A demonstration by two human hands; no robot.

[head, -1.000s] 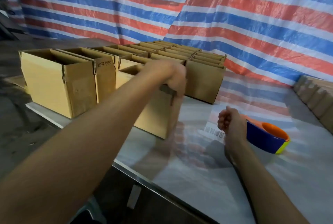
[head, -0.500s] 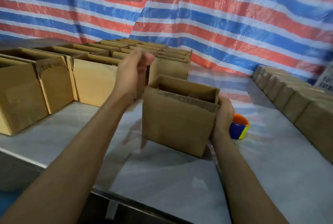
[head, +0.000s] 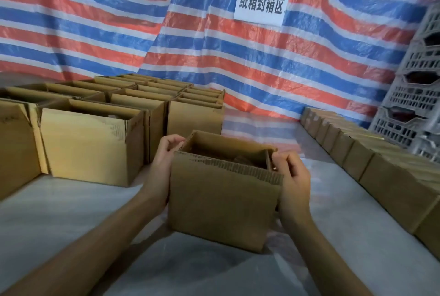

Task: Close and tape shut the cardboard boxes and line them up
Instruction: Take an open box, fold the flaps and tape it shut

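Note:
An open cardboard box [head: 221,203] stands on the table in front of me, its flaps up and something brown inside. My left hand [head: 162,167] holds its left side, fingers curled at the top of the left flap. My right hand [head: 291,176] is against its right side, thumb and fingers pinching the top of the right flap. Several open boxes [head: 92,143] stand in rows at the left. A line of closed boxes [head: 381,172] runs along the right edge. The tape dispenser is hidden.
A striped red, white and blue tarp [head: 142,22] hangs behind, with a white paper sign [head: 262,3] on it. Grey plastic crates [head: 416,105] are stacked at the far right. The table [head: 71,219] has a shiny pale cover.
The box has been pulled nearer to me and now hides the tape dispenser. My left hand came down from above onto the box's left flap. My right hand shifted to the right flap.

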